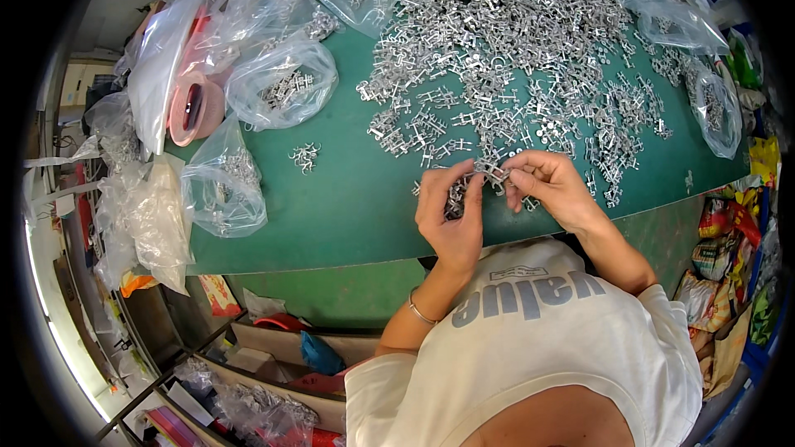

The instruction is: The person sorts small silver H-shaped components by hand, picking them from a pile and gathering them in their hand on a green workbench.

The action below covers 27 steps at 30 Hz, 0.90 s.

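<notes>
My left hand (450,217) is curled round a handful of small silvery metal pieces (455,199) at the near edge of the green table (331,199). My right hand (553,188) is closed, thumb and fingertips pinching a small metal piece (494,171) between the two hands. The fingers partly cover these pieces, so their exact kind cannot be made out. Just beyond my hands spreads a large heap of similar metal pieces (497,25), with looser clusters at its near side.
A small cluster of hook-shaped pieces (305,157) lies to the left. Clear plastic bags with metal pieces stand farther left, one open (286,87), one slumped (224,186). A pink container (199,108) sits behind. Another bag (714,108) hangs at the right edge. Drawers (273,356) are below left.
</notes>
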Motion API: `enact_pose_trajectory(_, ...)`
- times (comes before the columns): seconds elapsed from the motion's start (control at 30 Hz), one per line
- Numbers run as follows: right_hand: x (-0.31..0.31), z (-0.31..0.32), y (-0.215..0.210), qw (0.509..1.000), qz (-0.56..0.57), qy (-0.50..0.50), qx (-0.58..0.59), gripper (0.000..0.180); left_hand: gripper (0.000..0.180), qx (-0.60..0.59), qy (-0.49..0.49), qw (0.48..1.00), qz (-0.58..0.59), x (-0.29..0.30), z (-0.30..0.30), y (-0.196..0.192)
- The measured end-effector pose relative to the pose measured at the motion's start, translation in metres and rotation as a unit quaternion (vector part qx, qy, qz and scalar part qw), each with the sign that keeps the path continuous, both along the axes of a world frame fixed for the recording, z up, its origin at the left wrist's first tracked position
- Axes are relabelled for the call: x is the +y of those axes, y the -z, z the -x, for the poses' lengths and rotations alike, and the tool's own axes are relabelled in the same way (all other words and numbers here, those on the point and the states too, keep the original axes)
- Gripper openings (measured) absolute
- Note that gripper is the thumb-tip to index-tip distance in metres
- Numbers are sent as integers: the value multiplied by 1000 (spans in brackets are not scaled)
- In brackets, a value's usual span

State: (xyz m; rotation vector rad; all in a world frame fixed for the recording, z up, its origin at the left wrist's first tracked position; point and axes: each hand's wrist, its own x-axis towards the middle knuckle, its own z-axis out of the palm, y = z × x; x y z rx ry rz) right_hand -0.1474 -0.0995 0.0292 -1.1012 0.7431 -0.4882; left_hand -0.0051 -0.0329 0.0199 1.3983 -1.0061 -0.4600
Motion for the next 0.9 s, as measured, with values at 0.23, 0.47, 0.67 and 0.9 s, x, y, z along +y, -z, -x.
enact_pose_trajectory(0.23, 8, -4, -11, 978, -90, 121, -146, 13, 17, 150, -13, 987, -57, -2, -4, -3)
enact_pose_trajectory(0.47, 0, -8, -5, 984, -129, 78, -92, 16, 19, 240, 47, 967, -70, -1, -4, 1)
enact_pose_trajectory(0.67, 6, -14, -12, 981, 148, 25, 121, 21, 23, -84, 10, 996, 4, 0, -4, -2)
enact_pose_trajectory(0.9, 4, -11, -15, 996, -66, 31, 48, 25, 30, -90, 32, 995, 14, 3, -3, -10)
